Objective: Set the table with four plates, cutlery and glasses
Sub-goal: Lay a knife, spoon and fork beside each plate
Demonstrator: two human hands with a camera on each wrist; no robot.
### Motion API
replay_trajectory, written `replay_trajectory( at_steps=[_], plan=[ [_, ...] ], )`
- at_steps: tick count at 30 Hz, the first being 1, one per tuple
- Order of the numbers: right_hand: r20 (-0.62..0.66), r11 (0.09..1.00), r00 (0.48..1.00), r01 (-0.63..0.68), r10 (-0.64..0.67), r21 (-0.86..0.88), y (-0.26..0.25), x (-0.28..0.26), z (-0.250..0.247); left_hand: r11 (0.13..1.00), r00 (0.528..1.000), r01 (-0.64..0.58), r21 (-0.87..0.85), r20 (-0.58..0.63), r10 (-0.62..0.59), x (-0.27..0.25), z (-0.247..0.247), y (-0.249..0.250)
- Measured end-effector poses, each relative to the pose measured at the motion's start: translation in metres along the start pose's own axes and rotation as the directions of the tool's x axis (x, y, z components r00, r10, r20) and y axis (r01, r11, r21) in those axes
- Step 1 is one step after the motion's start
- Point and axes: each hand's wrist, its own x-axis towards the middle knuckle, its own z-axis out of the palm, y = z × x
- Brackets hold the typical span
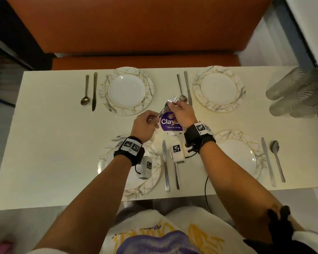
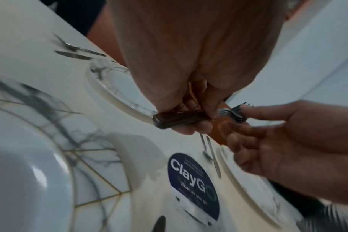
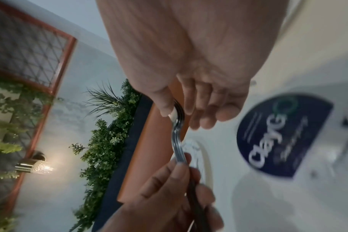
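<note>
Both hands on stacked forks [image 1: 168, 105], above purple sticker [image 1: 170, 125].
Left hand [image 1: 145, 125] fingers clench the handles; right hand [image 1: 182, 111] fingers pinch the tines.

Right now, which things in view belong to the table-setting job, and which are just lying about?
Part of the job:
- stack of forks, handles gripped by the left hand, tines pinched by the right hand
- four marbled plates, e.g. far left
- knife and spoon by each plate, e.g.
- clear glasses, far right

Just lying about:
- purple ClayGo sticker
- orange bench

Restaurant: orange booth seat [image 1: 136, 24], "ClayGo" table sticker [image 1: 170, 124], wall greenery [image 3: 107, 141].
</note>
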Motion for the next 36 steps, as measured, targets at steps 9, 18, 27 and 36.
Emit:
replay_trajectory(
  at_steps=[9,18,27,36],
  plan=[
    [0.095,0.959,0.995,-0.030,0.003,0.283,0.002,-0.067,0.109,0.964,0.987,0.142,-0.226,-0.042,-0.155,-0.060,-0.085,-0.041],
    [0.087,0.973,0.996,-0.023,0.004,0.227,0.023,-0.115,0.195,0.912,0.973,0.200,-0.358,-0.036,-0.227,-0.112,-0.164,-0.089],
    [0.072,0.975,0.997,-0.032,0.016,0.222,0.037,-0.135,0.226,0.851,0.903,0.305,-0.428,-0.155,-0.402,-0.135,-0.208,-0.135],
    [0.051,0.979,0.998,-0.030,0.021,0.200,0.050,-0.129,0.219,0.899,0.883,0.438,0.008,-0.189,-0.429,-0.134,-0.207,-0.158]
  ],
)
